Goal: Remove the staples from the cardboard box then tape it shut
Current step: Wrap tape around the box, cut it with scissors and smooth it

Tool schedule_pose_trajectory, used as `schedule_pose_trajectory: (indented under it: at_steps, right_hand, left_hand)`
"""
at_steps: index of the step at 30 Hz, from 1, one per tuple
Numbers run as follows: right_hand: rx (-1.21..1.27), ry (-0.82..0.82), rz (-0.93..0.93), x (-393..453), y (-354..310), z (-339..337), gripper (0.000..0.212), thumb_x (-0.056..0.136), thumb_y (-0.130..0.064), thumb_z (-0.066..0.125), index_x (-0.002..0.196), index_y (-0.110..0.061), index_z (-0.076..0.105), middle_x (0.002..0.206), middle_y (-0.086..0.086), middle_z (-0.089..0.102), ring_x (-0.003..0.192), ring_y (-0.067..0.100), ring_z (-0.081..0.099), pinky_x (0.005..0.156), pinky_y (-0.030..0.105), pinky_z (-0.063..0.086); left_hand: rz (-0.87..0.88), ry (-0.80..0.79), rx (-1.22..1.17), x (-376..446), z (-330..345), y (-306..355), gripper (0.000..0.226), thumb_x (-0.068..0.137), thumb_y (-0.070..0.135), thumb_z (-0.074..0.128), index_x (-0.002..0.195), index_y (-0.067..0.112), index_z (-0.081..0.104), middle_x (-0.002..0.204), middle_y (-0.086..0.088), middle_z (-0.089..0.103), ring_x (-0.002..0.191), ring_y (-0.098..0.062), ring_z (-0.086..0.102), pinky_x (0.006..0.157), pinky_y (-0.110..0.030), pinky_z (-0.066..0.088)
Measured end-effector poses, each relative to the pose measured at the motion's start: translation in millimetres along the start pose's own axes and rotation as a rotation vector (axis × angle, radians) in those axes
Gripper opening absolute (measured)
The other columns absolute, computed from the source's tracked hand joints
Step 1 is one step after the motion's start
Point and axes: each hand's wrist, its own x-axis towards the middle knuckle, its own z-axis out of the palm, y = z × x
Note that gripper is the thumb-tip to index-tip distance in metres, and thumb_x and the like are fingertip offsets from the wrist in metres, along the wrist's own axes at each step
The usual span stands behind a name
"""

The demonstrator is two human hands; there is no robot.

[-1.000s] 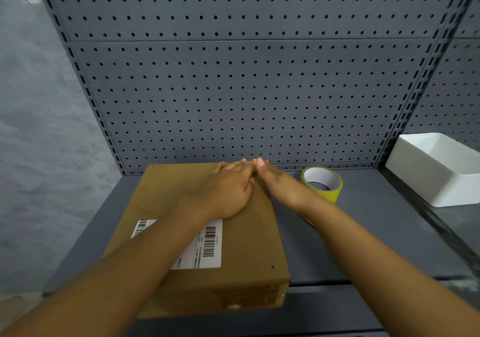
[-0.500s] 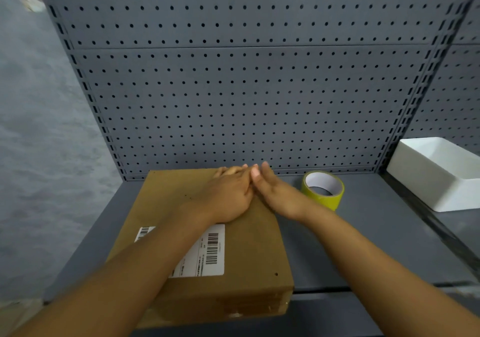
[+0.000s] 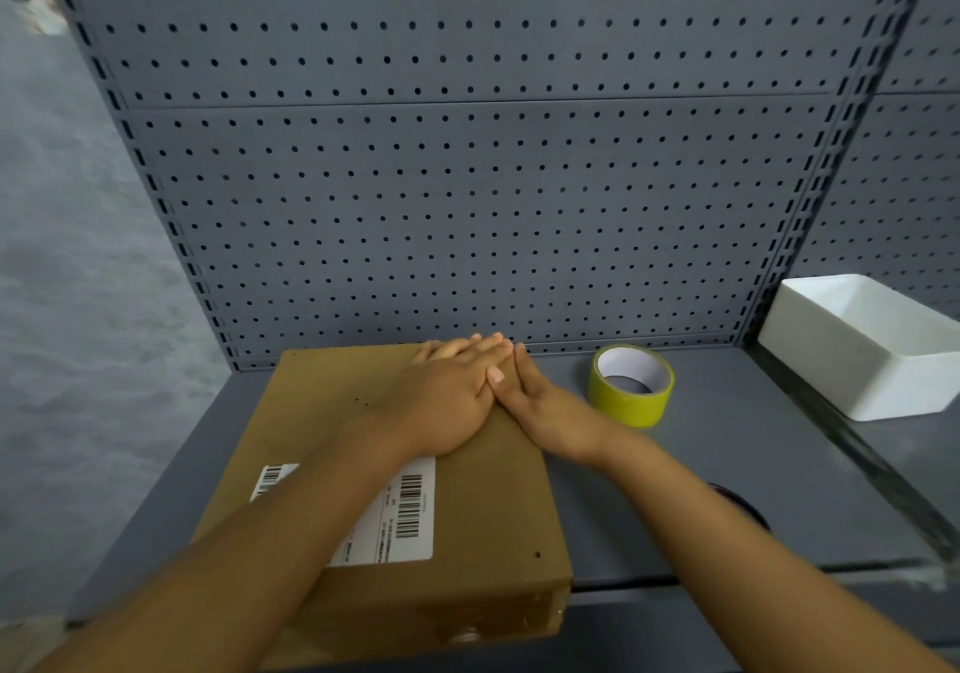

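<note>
Head view: both hands, left hand (image 3: 452, 402) and right hand (image 3: 540, 407), press flat, straight-fingered, on the cardboard box (image 3: 467, 506).

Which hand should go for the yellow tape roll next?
Right. The right hand lies at the cardboard box's right edge, nearest the tape roll on the shelf. The left hand rests flat on the box top and can probably steady it.
</note>
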Motion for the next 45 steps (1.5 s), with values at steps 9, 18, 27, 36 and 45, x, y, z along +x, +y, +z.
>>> schedule_pose_trajectory:
  at_steps: [9,18,27,36,45]
  right_hand:
    - [0.095,-0.005,0.025,-7.3,5.8,10.4,0.077,0.096,-0.057,0.03,0.153,-0.023,-0.01,0.161,-0.005,0.0,0.147,0.013,0.015,0.114,0.026,0.02]
    - [0.031,0.038,-0.001,-8.4,14.0,6.0,0.079,0.093,-0.059,0.042,0.154,-0.022,0.008,0.158,0.0,0.023,0.142,0.017,0.03,0.116,0.035,0.027]
    - [0.063,0.16,0.045,-28.1,3.7,6.9,0.062,0.087,-0.053,0.058,0.139,-0.023,0.038,0.14,0.001,0.04,0.123,0.018,0.048,0.102,0.04,0.045]
    - [0.208,-0.127,0.328,-76.9,-10.3,0.8,0.066,0.082,-0.051,0.067,0.132,-0.027,0.033,0.122,0.007,0.058,0.096,0.03,0.07,0.08,0.05,0.058]
    - [0.281,0.067,0.236,-90.3,-8.0,18.3,0.041,0.085,-0.045,0.066,0.118,-0.022,0.058,0.115,0.002,0.061,0.099,0.02,0.065,0.075,0.041,0.06]
  left_hand:
    - [-0.02,0.023,0.009,-1.1,0.0,3.0,0.048,0.103,0.032,0.019,0.151,0.035,0.017,0.158,0.018,0.012,0.145,-0.003,0.006,0.117,-0.033,0.0]
    - [-0.108,0.086,-0.031,-1.4,1.7,2.3,0.049,0.103,0.035,0.028,0.151,0.033,0.021,0.158,0.013,0.019,0.145,-0.008,0.011,0.117,-0.033,0.005]
    - [-0.263,-0.002,-0.256,-0.6,-17.6,-25.3,0.063,0.091,0.056,0.049,0.146,0.031,0.033,0.152,0.002,0.034,0.139,-0.018,0.031,0.114,-0.039,0.027]
    - [-0.379,-0.06,-0.068,-15.6,-32.8,-57.9,0.088,0.074,0.087,0.03,0.139,0.029,0.043,0.139,-0.002,0.051,0.125,-0.025,0.048,0.106,-0.049,0.036]
    - [-0.523,-0.03,0.097,-32.6,-38.6,-90.9,0.103,0.065,0.095,0.013,0.126,0.021,0.05,0.125,-0.01,0.058,0.114,-0.031,0.054,0.099,-0.05,0.041]
